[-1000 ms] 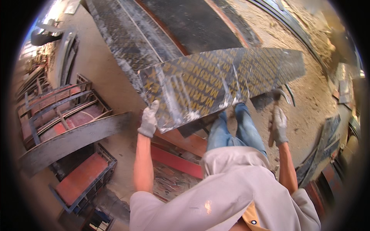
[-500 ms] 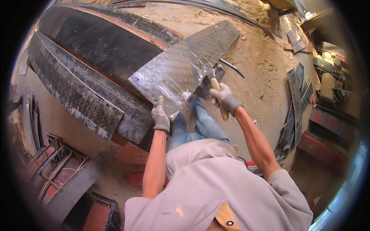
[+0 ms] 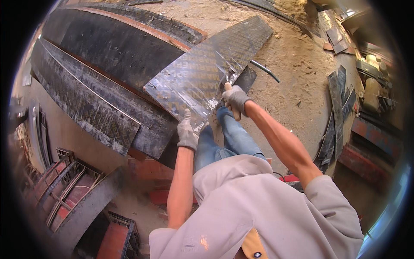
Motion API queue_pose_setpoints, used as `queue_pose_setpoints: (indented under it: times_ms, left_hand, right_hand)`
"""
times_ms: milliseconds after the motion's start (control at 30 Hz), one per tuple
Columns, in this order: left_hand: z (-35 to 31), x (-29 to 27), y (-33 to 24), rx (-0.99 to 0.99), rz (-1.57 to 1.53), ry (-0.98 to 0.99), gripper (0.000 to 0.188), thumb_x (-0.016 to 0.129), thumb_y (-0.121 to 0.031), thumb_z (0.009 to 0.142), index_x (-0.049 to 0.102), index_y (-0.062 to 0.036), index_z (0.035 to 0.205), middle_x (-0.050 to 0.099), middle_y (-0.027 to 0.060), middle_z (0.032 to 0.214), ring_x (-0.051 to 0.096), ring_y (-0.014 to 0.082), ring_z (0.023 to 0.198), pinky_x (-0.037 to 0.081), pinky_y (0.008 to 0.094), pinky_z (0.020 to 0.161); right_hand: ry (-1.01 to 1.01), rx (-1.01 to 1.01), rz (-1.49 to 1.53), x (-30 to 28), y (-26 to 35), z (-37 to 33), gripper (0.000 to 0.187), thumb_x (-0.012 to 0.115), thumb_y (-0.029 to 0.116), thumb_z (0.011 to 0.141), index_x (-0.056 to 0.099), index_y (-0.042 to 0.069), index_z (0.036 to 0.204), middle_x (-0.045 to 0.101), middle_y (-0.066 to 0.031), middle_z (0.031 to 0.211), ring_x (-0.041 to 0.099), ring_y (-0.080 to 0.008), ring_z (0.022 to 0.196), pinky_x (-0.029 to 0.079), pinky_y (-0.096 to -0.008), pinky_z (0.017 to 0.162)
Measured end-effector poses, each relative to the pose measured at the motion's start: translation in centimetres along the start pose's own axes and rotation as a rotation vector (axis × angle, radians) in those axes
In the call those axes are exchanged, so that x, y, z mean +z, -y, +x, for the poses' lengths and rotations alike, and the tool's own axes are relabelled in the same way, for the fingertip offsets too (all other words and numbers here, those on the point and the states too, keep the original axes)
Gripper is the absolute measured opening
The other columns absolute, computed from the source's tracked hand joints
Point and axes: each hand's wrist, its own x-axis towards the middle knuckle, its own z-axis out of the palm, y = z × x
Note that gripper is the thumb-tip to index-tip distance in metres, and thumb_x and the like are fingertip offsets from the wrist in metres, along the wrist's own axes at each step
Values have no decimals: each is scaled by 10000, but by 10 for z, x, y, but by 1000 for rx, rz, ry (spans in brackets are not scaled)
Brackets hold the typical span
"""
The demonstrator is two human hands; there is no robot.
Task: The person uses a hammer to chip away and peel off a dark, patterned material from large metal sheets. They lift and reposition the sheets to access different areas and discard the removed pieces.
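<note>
A long, dark film-faced plywood board with worn, whitish scuffs lies slanting in front of me, its near end by my legs. My left hand, in a pale knit glove, grips that near end with the thumb on top. My right hand, gloved likewise, is closed round the wooden handle of a hatchet. The metal head is down at the board's right edge, partly hidden by glare and the hand; whether it touches cannot be made out. A small dark offcut shows beyond the right hand.
Large dark panels are piled at the left. A dark pipe sticks out right of the board, over sandy ground. Narrow board strips lie at the right; red-faced metal frames stand at lower left.
My right hand has brought the hatchet up-left, from beside the board onto its right edge. My left hand keeps its hold on the board. The view has shifted slightly.
</note>
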Motion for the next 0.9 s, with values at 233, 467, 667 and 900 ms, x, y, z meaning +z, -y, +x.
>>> queue_pose_setpoints:
  times_ms: [233, 467, 667, 900]
  left_hand:
    - [2, 12, 12, 34, 44, -162, 573, 646, -406, 1028, 491, 30, 1365, 662, 233, 1176, 736, 407, 939, 658, 570, 682]
    - [6, 2, 9, 9, -11, -89, 735, 662, -534, 974, 452, 5, 1427, 621, 216, 1288, 674, 399, 1134, 611, 593, 905]
    - [1, -17, 7, -58, -108, 59, 762, 578, -578, 995, 432, 4, 1464, 558, 211, 1437, 578, 394, 1291, 518, 582, 1056]
    - [-5, -30, 4, 61, 119, 160, 604, 672, -336, 1012, 458, 9, 1458, 637, 196, 1343, 643, 357, 1200, 551, 492, 1007]
  right_hand:
    - [-637, -151, -59, 95, -98, -24, 440, 645, 363, 970, 501, 65, 1261, 682, -344, 961, 670, -544, 920, 510, -610, 800]
    - [-240, -153, 148, 10, -53, -51, 328, 589, 355, 1053, 584, 28, 1087, 672, -119, 803, 671, -225, 674, 525, -398, 608]
    - [247, 2, 332, -11, 4, -113, 272, 619, 322, 1038, 528, 89, 931, 543, 8, 684, 516, -112, 458, 439, -283, 392]
    - [333, 319, 309, 16, -9, -145, 279, 613, 287, 989, 538, 83, 814, 560, -27, 631, 555, -143, 487, 493, -308, 458]
